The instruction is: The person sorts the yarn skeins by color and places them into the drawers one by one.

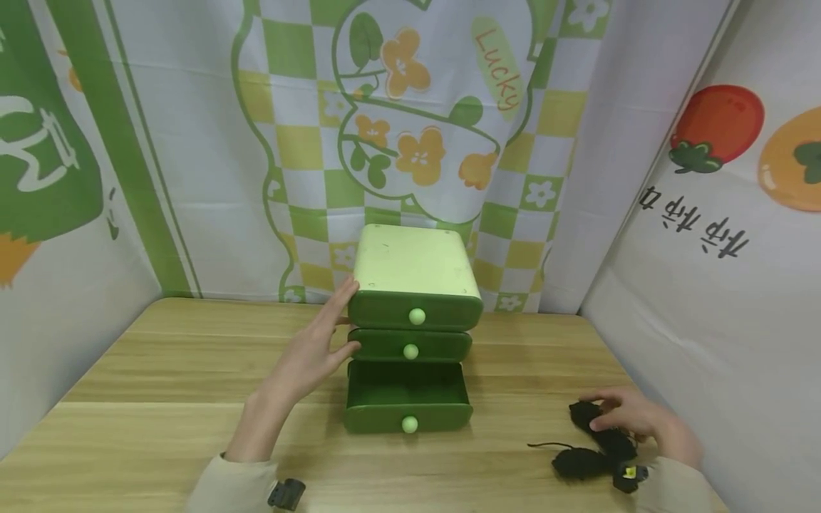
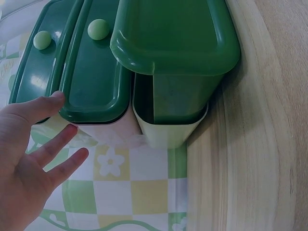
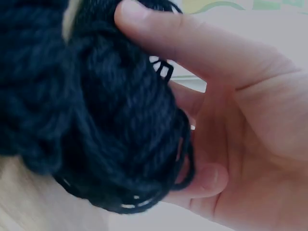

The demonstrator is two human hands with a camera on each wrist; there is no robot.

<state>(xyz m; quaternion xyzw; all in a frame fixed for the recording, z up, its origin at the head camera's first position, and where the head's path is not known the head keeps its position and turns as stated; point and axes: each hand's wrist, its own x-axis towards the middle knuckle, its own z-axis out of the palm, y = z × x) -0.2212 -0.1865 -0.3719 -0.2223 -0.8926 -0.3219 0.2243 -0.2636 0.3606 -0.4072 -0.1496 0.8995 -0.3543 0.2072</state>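
Observation:
A small three-drawer cabinet (image 1: 413,260) with a pale green top stands on the table, its bottom drawer (image 1: 378,419) pulled out. Against its left side, by the upper two drawers, rests my left hand (image 1: 304,363), fingers spread and fairly straight; in the left wrist view the thumb touches the middle drawer front (image 2: 98,72). At the table's right, my right hand (image 1: 644,417) grips a skein of black yarn (image 1: 584,415) between thumb and fingers. The right wrist view shows this yarn (image 3: 125,106) close up. More black yarn (image 1: 579,463) lies beside it, a loose strand trailing left.
The wooden table (image 1: 179,370) ends at a patterned cloth (image 1: 298,149) behind the cabinet. A printed white panel (image 1: 699,285) rises along the right side, near the right hand. Both wrists wear dark devices.

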